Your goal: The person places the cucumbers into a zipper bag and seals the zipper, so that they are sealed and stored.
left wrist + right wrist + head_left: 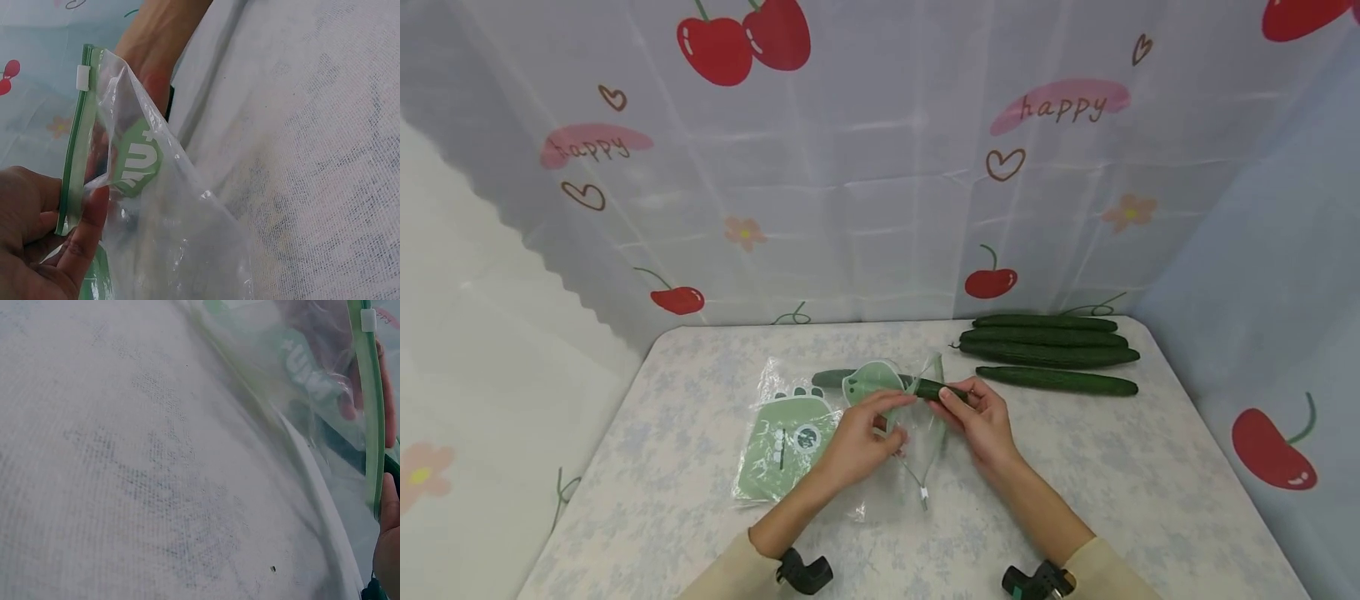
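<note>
My left hand [861, 437] pinches the open mouth of a clear zip bag [181, 237], which has a green zip strip [74, 144] and a white slider [82, 78]. A dark green cucumber [931, 389] lies mostly inside the bag, its far end showing through the plastic at the left. My right hand [981, 421] grips the cucumber's near end, just outside the bag's mouth, with thumb and fingers. In the right wrist view, the right thumb [389, 506] lies against the cucumber beside the zip strip, and the left hand's fingers show partly through the plastic.
Several cucumbers [1048, 354] lie side by side at the table's back right. To the left is a flat clear plastic packet [760, 462] with a green cartoon print. A patterned cloth covers the table [655, 467], and a cherry-print curtain [865, 183] hangs behind it.
</note>
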Tool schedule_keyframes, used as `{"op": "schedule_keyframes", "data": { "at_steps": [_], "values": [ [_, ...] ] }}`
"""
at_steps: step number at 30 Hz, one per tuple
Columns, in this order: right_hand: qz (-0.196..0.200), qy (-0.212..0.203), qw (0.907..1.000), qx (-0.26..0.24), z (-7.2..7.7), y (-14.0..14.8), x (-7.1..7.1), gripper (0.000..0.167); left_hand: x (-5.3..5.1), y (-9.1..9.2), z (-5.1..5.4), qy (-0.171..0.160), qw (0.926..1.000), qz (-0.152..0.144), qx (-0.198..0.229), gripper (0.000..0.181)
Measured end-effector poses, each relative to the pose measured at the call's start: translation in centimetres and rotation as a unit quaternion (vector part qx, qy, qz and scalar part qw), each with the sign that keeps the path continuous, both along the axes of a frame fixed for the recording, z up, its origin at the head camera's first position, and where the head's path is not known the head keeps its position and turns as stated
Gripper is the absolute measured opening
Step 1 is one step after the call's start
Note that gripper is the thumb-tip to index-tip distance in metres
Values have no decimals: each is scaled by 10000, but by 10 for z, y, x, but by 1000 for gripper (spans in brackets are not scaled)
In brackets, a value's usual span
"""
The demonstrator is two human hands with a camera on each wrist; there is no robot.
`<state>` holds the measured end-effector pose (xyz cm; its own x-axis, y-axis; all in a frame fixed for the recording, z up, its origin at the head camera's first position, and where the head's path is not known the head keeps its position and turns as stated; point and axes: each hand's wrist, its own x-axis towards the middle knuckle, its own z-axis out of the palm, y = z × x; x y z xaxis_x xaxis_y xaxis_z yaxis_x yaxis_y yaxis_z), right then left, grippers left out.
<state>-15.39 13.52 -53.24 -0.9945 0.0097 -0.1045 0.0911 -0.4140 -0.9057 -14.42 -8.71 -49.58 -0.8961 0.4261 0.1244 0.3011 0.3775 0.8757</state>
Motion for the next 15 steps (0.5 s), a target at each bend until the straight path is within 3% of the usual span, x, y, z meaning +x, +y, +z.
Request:
{"op": "schedule_keyframes", "data": {
  "at_steps": [8, 11, 15],
  "values": [
    [114, -176, 9995, 245, 1, -3, -2, 13, 1, 5, 0, -79, 9999, -63, 41, 48],
    [192, -388, 9962, 755, -5, -2, -4, 19, 0, 4, -7, 51, 9997, -133, -197, 47],
    [439, -593, 9834, 1655, -11, 6, -7, 30, 0, 2, -17, 85, 9985, -194, -507, 46]
  ]
}}
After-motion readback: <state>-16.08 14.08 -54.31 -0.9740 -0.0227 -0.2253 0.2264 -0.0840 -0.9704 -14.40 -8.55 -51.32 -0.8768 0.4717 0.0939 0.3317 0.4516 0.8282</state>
